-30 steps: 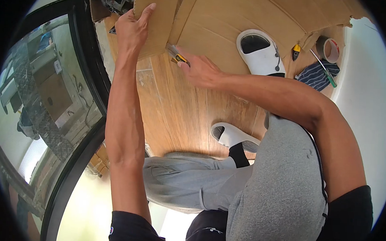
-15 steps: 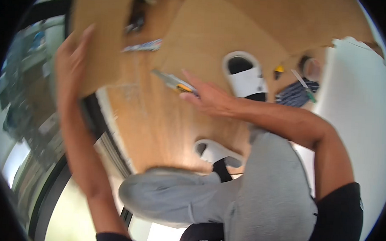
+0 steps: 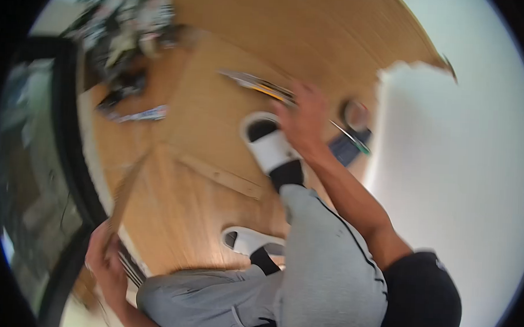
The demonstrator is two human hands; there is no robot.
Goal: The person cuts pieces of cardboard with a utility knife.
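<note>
My right hand point(image 3: 306, 116) is closed round a utility knife point(image 3: 265, 89) with a yellow stripe, held over a flat sheet of cardboard point(image 3: 217, 109) on the floor. At the lower left, my left hand point(image 3: 107, 261) grips a piece of cardboard point(image 3: 126, 192), seen nearly edge-on. Motion blurs both hands a little. My foot in a white slide sandal point(image 3: 271, 149) rests on the cardboard sheet, just below the right hand.
Crumpled plastic and paper point(image 3: 130, 29) lie at the upper left. A tape roll point(image 3: 355, 115) and a green-handled tool point(image 3: 356, 141) sit right of my right hand. A white sheet point(image 3: 438, 148) stands at the right; a black-framed glass panel point(image 3: 70, 132) is at the left.
The view has shifted. My left hand has drawn the cardboard piece down towards my body and turned it edge-on. My right hand, still with the knife, has moved up over the cardboard sheet.
</note>
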